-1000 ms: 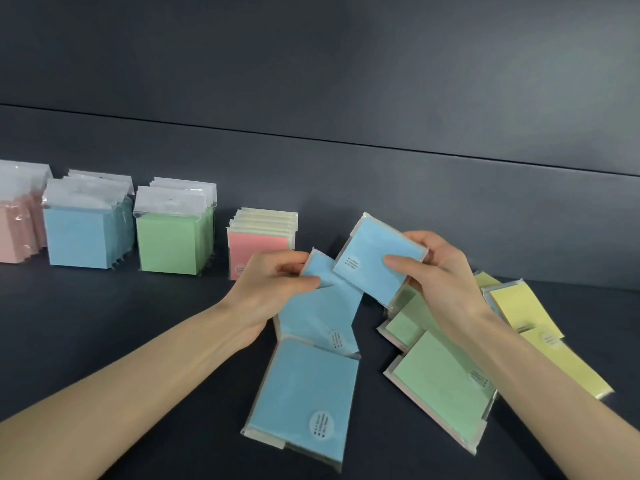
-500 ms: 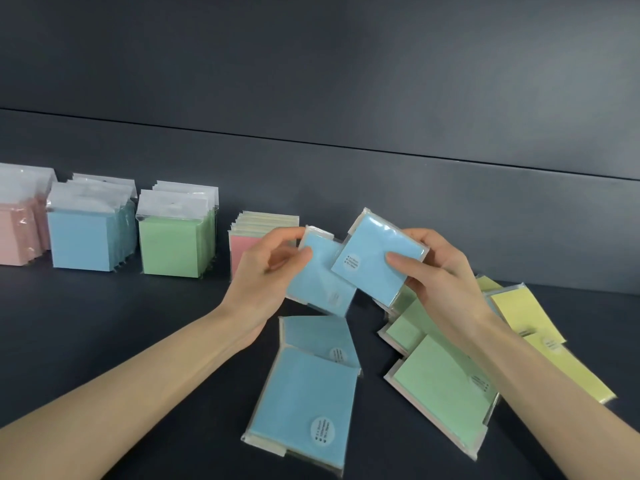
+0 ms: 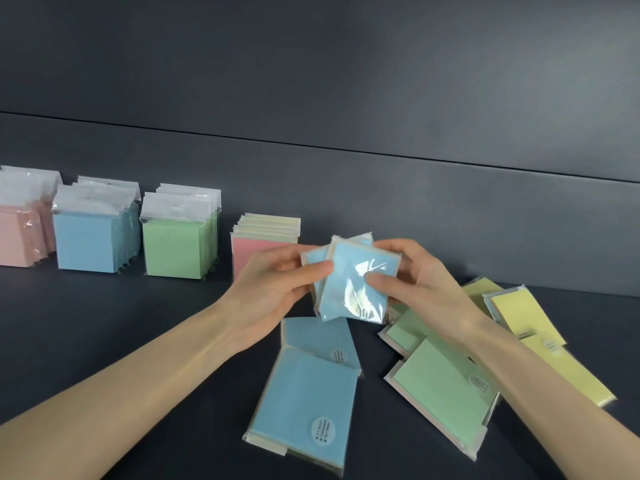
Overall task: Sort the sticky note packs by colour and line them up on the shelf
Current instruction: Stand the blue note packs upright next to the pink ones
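Dark shelf [image 3: 104, 323] carries sorted rows [image 3: 176, 247] at left and loose green packs [image 3: 443, 393] at right. Left hand [image 3: 273, 289] and right hand [image 3: 419, 282] pinch blue packs [image 3: 349, 292] between them.

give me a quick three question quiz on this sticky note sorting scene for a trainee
1. True or false: the left hand and the right hand both hold the light blue plastic-wrapped sticky note packs.
2. Which colour of loose packs lies flat farthest right on the dark shelf? A green, B yellow, C blue.
3. Fill in: the upright row of blue wrapped packs stands between the upright pink row and the upright ____ row.

Key
1. True.
2. B, the flat pale yellow wrapped packs.
3. Green: the upright green row.
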The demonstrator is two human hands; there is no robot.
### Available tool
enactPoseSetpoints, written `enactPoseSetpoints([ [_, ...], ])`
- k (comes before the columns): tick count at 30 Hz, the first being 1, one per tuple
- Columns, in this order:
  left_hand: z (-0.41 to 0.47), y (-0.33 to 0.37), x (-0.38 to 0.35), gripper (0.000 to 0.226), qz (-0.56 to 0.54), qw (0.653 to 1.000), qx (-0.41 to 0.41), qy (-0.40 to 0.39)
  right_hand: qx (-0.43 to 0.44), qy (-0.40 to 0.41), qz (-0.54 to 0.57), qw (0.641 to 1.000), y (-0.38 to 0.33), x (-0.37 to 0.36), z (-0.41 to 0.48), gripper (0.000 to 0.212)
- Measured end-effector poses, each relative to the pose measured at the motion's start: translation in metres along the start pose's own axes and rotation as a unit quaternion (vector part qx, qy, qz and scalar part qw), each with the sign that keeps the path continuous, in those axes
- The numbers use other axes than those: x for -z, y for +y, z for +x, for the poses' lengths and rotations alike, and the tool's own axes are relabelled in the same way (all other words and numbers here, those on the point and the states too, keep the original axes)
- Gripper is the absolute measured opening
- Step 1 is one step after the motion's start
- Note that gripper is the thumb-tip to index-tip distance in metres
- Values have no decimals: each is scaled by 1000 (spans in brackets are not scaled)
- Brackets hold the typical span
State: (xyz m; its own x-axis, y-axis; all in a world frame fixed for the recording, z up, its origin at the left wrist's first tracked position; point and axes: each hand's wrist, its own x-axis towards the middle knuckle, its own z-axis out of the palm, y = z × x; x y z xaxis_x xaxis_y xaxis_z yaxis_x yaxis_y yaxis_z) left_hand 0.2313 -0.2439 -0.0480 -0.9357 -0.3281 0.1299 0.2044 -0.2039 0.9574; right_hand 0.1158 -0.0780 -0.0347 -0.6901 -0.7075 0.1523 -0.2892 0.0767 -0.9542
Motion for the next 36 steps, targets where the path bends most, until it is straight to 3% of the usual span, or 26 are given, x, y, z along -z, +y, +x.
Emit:
enactPoseSetpoints([
  [5,3,6,-4,27,229,972,-44,11,14,-6,-109,994,0,-8,5,34],
  [10,30,30,-2,34,502,853,-142,21,38,55,-213,975,-11,3,27,35],
  [16,83,42,-7,26,687,719,-107,-11,-27,71,-227,971,1,7,75,35],
  [19,101,35,-8,26,742,665,-72,-43,-67,50,-259,962,9,3,89,34],
  [23,109,26,-7,22,794,599,-99,-19,-70,47,-323,943,17,-4,92,47],
  [27,107,24,-5,24,796,596,-101,-29,-15,65,-341,938,25,-6,90,54],
  [32,106,22,-4,23,802,586,-110,-29,9,56,-372,927,26,-4,95,45],
  [34,106,23,-4,21,820,557,-125,-33,11,60,-379,923,26,-4,96,45],
  [36,105,21,-3,21,847,507,-155,-35,10,63,-397,915,25,-5,95,45],
])
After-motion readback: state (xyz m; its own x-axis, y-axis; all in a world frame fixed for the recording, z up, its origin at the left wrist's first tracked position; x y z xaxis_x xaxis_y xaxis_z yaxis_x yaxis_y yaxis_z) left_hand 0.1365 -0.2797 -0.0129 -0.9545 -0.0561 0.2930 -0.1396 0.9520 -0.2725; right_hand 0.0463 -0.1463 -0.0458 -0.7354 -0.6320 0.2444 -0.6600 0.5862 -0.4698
